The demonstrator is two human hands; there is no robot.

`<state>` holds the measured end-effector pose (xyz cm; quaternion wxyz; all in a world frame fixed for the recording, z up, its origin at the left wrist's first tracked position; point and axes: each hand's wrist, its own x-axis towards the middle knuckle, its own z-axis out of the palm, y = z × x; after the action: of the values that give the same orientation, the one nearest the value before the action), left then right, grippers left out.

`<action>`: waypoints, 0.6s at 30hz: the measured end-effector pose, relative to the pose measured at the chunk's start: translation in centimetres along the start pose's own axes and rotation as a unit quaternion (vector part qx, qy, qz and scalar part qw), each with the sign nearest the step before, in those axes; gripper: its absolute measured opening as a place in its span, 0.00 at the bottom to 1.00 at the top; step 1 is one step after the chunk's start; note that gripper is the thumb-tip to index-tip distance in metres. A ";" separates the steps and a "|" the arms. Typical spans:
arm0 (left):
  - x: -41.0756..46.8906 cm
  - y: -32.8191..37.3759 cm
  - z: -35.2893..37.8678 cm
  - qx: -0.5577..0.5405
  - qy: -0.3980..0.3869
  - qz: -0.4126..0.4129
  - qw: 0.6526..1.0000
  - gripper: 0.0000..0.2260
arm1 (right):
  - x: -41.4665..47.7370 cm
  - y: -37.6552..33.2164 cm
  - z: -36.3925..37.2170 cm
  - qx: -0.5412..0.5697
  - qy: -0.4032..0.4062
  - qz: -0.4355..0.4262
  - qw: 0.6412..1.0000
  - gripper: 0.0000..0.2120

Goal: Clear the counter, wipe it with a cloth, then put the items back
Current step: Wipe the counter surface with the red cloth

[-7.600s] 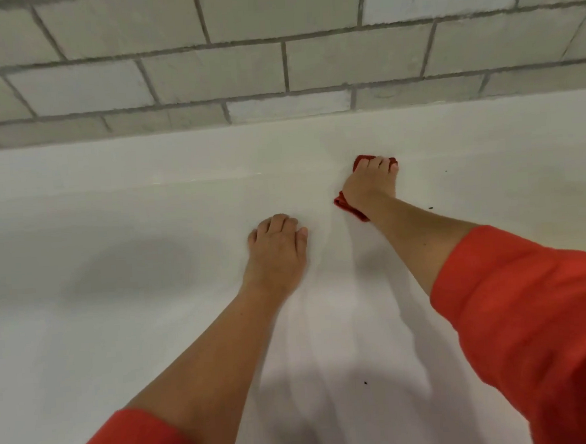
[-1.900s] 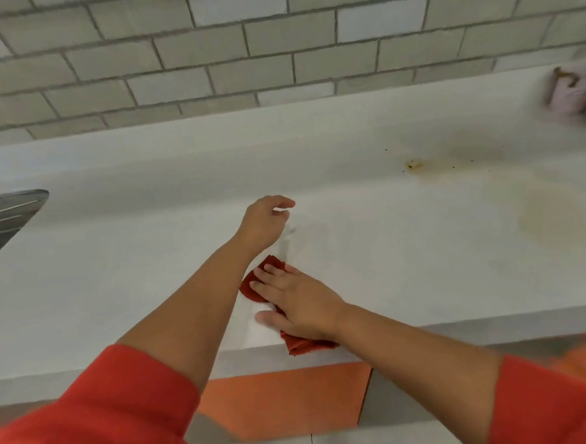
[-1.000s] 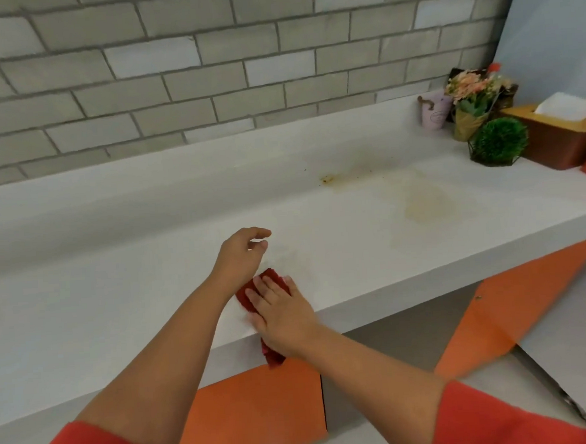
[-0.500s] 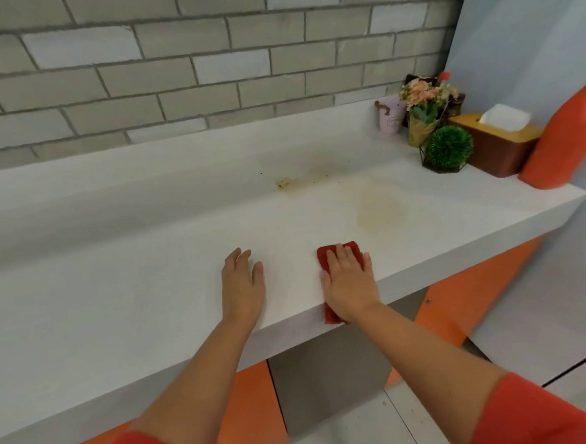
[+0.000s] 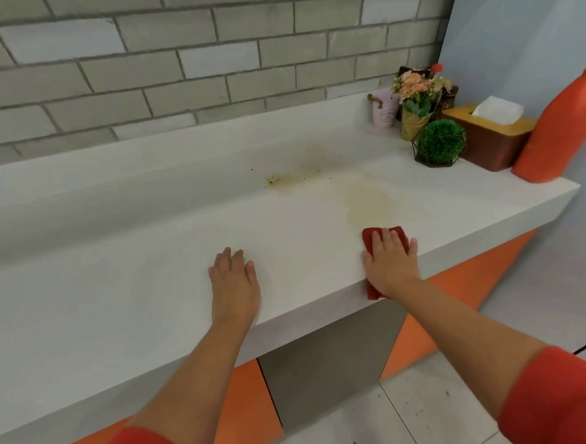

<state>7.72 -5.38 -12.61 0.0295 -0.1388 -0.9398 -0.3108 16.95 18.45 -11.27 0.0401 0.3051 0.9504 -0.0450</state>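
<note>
Left hand (image 5: 233, 283) is lying flat and wide on the white tabletop (image 5: 135, 300), holding nothing. Right hand (image 5: 390, 267) is pressing flat, fingers straight, on the red cloth (image 5: 368, 238) at the front edge, where a bit is hanging over. The cloth is looking soft, light and floppy, so pushing down on its top is probably working best. A yellow stain (image 5: 365, 200) is sitting just past it.

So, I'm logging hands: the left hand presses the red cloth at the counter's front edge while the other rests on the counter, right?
No. In the head view the right hand presses the red cloth at the front edge of the counter; the left hand rests on it.
</note>
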 end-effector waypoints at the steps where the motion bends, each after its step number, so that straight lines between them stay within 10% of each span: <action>1: 0.0 0.0 0.1 0.013 0.001 0.006 1.000 0.20 | 0.0 -1.3 0.0 -0.010 -0.006 0.003 1.000 0.29; 10: 0.0 -0.1 0.3 0.059 0.022 0.022 0.998 0.19 | -5.2 -8.0 2.2 0.042 0.059 -0.350 0.934 0.24; 18: -0.2 0.5 0.2 0.083 0.038 0.033 0.995 0.19 | 0.6 1.9 1.4 0.051 0.089 -0.098 0.990 0.31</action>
<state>8.07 -4.93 -12.57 0.0866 -0.1547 -0.9557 -0.2351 17.66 20.15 -12.80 -0.0649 0.2150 0.9720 -0.0694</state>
